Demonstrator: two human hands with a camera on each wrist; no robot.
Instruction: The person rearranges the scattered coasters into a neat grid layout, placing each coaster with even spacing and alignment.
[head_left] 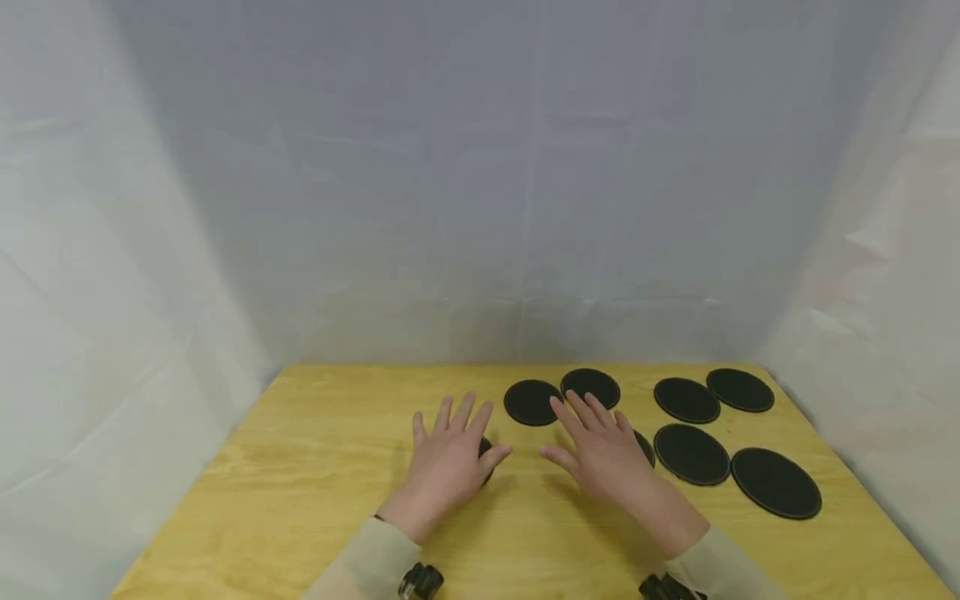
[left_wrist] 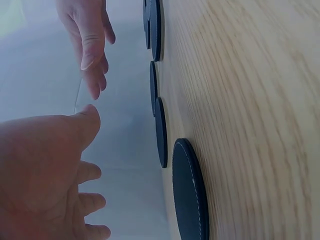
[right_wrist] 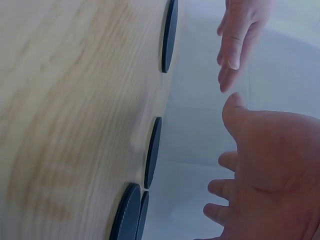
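Note:
Several flat round black discs lie on a yellow wooden table [head_left: 300, 467]. My left hand [head_left: 448, 457] hovers with its fingers spread over one disc [head_left: 487, 447], which is mostly hidden beneath it. My right hand [head_left: 604, 450] is also spread flat and covers most of another disc [head_left: 645, 447]. Two discs [head_left: 532, 402] [head_left: 590, 387] lie just beyond the fingertips. In the left wrist view the left hand [left_wrist: 45, 170] floats clear of the disc [left_wrist: 190, 192] under it. The right wrist view shows the right hand [right_wrist: 270, 165] off the table too, with a disc [right_wrist: 152, 152] edge-on. Neither hand holds anything.
Four more black discs lie to the right of my hands: two at the back [head_left: 686, 400] [head_left: 740, 389] and two nearer [head_left: 692, 454] [head_left: 776, 482]. White fabric walls [head_left: 480, 208] enclose the table on three sides. The table's left half is bare wood.

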